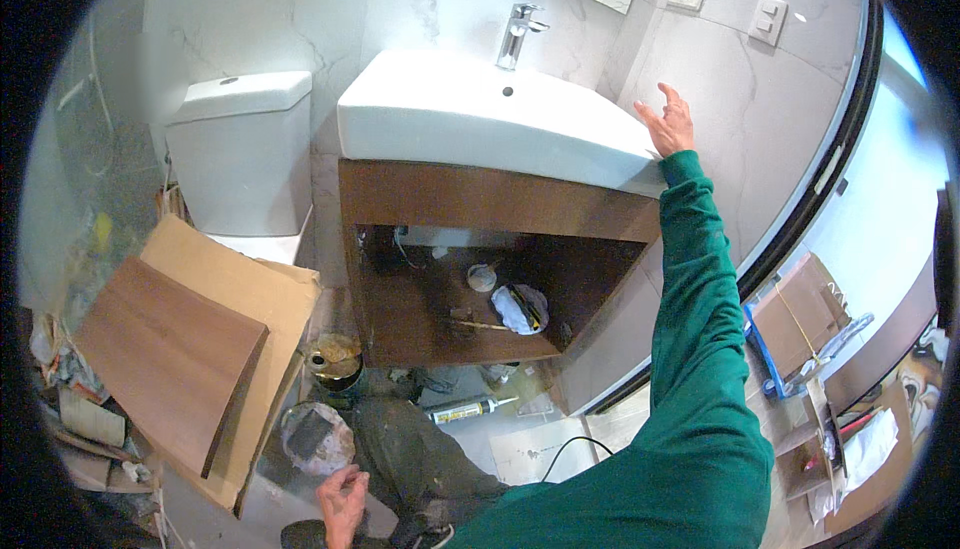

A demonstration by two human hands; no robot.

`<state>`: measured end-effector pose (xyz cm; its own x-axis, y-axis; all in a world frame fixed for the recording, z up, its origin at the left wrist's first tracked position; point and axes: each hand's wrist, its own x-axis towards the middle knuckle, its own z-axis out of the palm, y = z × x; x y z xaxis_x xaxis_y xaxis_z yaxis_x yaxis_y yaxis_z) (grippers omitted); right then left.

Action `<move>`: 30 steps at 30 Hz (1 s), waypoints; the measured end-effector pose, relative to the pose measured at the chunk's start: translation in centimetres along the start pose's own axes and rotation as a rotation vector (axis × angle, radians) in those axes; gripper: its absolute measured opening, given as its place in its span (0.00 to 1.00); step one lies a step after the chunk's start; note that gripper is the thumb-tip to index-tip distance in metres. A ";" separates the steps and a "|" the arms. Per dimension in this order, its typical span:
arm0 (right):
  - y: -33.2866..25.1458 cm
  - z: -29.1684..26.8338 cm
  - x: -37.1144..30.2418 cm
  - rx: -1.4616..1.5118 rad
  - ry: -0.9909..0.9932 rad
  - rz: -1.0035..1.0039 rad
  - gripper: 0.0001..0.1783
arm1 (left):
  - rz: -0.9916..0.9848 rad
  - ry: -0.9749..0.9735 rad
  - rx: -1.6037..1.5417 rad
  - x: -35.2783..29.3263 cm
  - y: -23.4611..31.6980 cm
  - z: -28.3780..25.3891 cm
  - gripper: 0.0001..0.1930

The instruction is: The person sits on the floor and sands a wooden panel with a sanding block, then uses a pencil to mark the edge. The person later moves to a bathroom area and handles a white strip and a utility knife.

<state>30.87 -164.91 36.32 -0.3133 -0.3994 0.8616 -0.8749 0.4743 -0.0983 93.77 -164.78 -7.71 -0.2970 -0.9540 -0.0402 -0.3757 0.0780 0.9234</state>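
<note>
My right hand (668, 125) is raised at the right front corner of a white basin (450, 114), with its fingers apart and nothing in them. Low in the view, my left hand (343, 499) has its fingers curled together; what they hold, if anything, I cannot make out. Right beside those fingers is a round, whitish, smeared container (332, 456) with a dark grey rectangular piece (308, 435) on it. Beneath the basin stands a brown vanity cabinet (480, 192) with an open front. Inside it are a small cup (481, 277) and a bowl (540, 311) holding a white cloth.
A brown panel (165, 344) lies on cardboard (235, 279) in front of the toilet (245, 154). A stained can (335, 357) and a sealant tube (465, 410) are on the floor. A chrome faucet (515, 37) rises behind the basin. Beyond the doorway at right lies more cardboard (800, 314).
</note>
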 end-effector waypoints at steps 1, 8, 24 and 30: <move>0.5 0.4 0.0 -0.014 -0.033 0.035 0.40 | 0.024 0.005 -0.017 0.6 0.3 0.0 0.16; 0.5 0.1 -0.9 -0.005 -0.057 -0.076 0.37 | 0.047 -0.184 0.070 2.7 5.8 1.2 0.16; -3.3 -2.3 -2.3 0.100 -0.261 0.292 0.37 | -0.616 -0.933 0.526 4.7 35.6 -7.7 0.26; -4.2 -3.8 -1.1 0.126 -0.277 0.390 0.28 | -0.564 -1.115 0.630 3.9 40.2 -7.0 0.25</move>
<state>36.29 -163.49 37.62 -0.6975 -0.4127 0.5858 -0.7056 0.5383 -0.4609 83.66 -167.44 31.91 -0.3966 -0.1937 -0.8973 -0.9149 0.1643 0.3688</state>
